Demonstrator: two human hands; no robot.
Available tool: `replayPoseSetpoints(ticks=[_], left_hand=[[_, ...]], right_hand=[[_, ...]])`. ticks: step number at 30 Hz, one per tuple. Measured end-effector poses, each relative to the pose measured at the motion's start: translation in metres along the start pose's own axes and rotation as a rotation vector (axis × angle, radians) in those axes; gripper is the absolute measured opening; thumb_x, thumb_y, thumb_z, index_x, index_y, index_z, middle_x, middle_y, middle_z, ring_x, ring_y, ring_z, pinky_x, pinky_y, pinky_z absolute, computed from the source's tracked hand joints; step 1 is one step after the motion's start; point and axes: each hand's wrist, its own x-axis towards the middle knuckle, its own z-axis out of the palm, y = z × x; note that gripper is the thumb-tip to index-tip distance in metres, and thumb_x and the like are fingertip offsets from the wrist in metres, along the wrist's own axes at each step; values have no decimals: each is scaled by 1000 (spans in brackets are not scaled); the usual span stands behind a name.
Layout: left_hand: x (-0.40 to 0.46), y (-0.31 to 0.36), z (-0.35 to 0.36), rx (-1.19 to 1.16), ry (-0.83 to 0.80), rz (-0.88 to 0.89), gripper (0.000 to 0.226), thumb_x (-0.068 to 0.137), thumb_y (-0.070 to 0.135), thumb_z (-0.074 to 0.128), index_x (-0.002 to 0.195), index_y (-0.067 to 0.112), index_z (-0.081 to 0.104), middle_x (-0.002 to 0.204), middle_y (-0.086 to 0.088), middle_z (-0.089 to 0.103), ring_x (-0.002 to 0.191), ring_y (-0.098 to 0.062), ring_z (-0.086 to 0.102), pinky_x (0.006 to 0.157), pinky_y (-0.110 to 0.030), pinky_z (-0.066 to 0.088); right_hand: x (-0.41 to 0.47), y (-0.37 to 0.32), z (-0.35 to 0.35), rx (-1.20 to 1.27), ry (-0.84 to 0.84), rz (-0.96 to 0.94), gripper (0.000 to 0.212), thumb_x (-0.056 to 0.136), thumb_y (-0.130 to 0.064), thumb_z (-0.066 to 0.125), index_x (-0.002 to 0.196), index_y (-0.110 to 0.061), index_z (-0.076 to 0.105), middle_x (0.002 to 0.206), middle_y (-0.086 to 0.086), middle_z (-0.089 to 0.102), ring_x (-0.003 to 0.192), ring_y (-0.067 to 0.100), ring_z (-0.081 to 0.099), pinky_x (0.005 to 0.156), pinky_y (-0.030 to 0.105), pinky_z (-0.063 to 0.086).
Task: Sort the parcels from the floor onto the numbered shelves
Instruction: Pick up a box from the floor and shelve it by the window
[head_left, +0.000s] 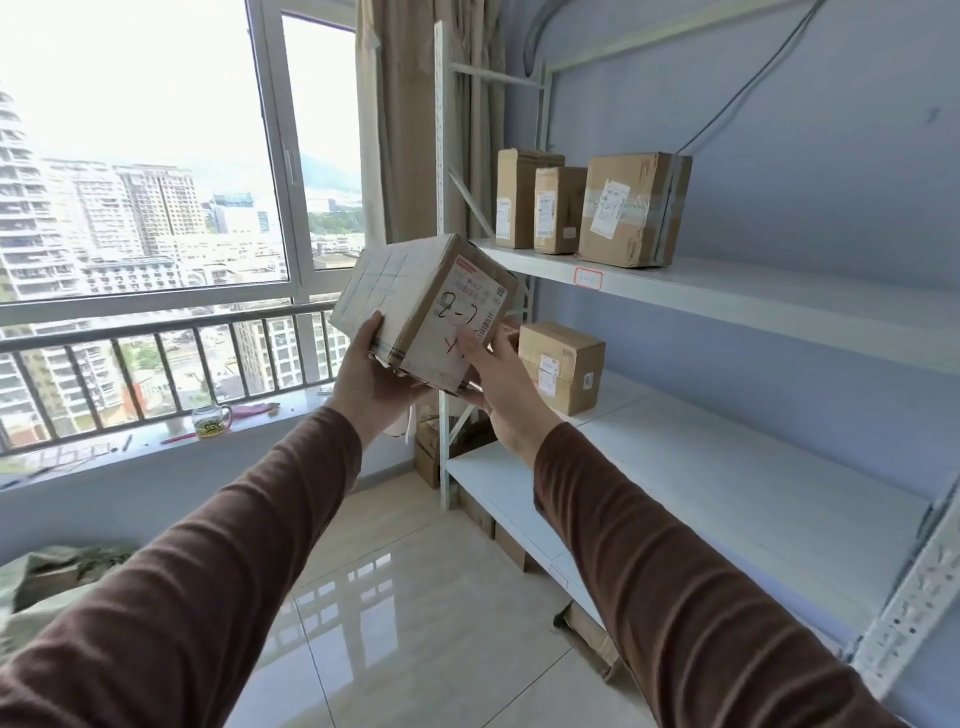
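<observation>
I hold a brown cardboard parcel tilted in the air in front of the white shelf unit. Its label faces me with "2-7" handwritten on it. My left hand grips its lower left side, thumb up along the face. My right hand holds its lower right corner, thumb lying on the label. On the upper shelf stand three parcels, above a small red-framed tag. One parcel sits on the middle shelf, just right of my right hand.
More boxes lie on the floor beside and under the shelf unit. A sack with parcels sits at the lower left. A glass mug stands on the window sill. The tiled floor stretches between.
</observation>
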Motion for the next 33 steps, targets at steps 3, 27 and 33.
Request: replayPoseSetpoints(ticks=[3,27,33], left_hand=[[-3,10,-6,84,98,33,74,88,42,76,149,11,48,142,-22,60,129,-40,59,106,-61,48],[-23,53,-88,1038,280,345,66,97,43,65,155,44,35,138,13,64,121,-6,64,88,-15,53],[-36,78,-130,1063,453,372,86,92,42,71,161,41,20,141,15,60,126,-2,59,105,-25,49]], right_hand=[[3,5,6,-15,-33,1,48,100,-36,64,144,-31,44,131,-2,69,113,17,71,80,34,62],[93,108,77,-80,-258,-19,58,102,-30,64,152,-35,35,133,-4,66,117,18,68,90,35,59],[130,150,122,-77,-391,-19,62,97,-32,70,149,-38,37,133,2,65,121,27,66,97,54,58]])
